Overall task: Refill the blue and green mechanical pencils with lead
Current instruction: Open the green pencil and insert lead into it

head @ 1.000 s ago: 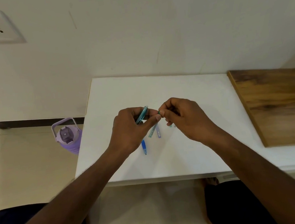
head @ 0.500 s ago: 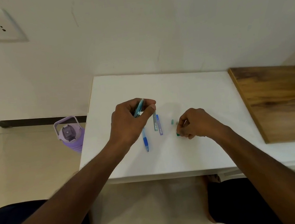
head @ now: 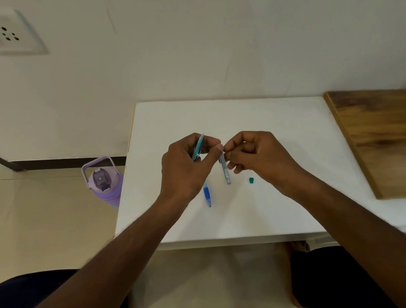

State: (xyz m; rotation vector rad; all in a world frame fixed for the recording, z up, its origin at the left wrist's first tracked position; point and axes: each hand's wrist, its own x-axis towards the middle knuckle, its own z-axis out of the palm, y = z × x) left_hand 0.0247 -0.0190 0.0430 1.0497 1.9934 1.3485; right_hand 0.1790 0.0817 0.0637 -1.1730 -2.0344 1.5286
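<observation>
Only the head view here. The left hand (head: 186, 171) was up over the white table (head: 256, 122), fingers curled round the green mechanical pencil (head: 198, 147), gripping it tilted with its top end poking out above the knuckles. The right hand (head: 255, 158) was just beside the left, fingertips pinching the top of a slim clear lead tube (head: 224, 170) that hung down toward the table. The blue mechanical pencil (head: 206, 194) lay flat on the table, partly hidden under the left hand. A tiny green cap (head: 251, 179) sat on the table right of the lead tube. A purple water bottle (head: 104, 182) stood on the floor left of the table, and a wooden board (head: 393, 142) lay on its right.
</observation>
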